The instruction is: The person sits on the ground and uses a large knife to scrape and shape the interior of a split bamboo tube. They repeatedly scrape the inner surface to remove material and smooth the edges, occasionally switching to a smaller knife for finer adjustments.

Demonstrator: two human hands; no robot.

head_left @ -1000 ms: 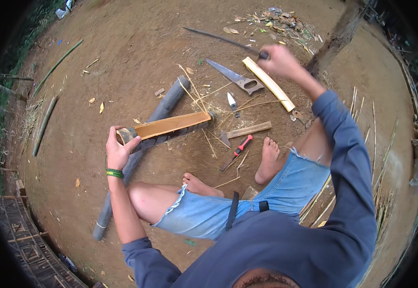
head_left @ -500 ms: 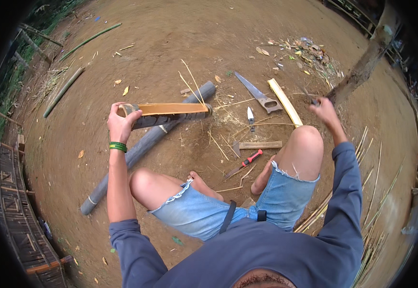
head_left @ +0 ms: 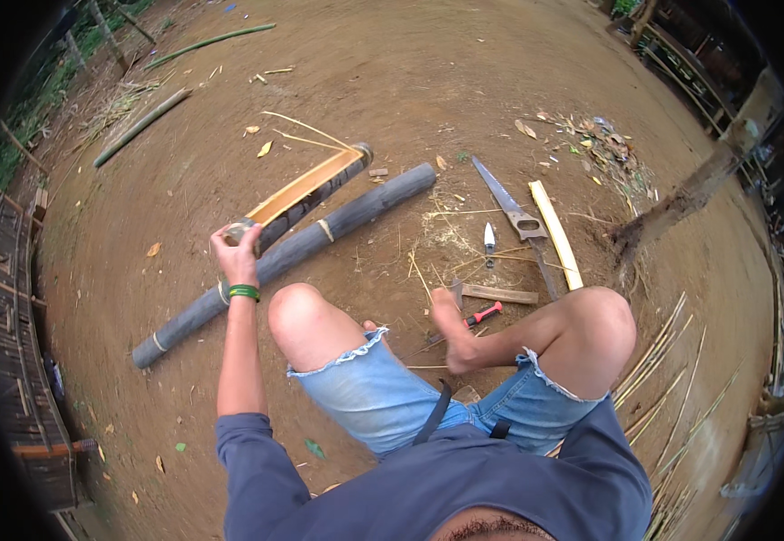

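Left grip (head_left: pixel 234 252) is closing around the near end of a split bamboo piece (head_left: pixel 306 194) lying across a dark bamboo pole (head_left: pixel 293 257); right grip is sitting out of view

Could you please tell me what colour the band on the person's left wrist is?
The wristband is green, seen best in the head view, just below the left hand.
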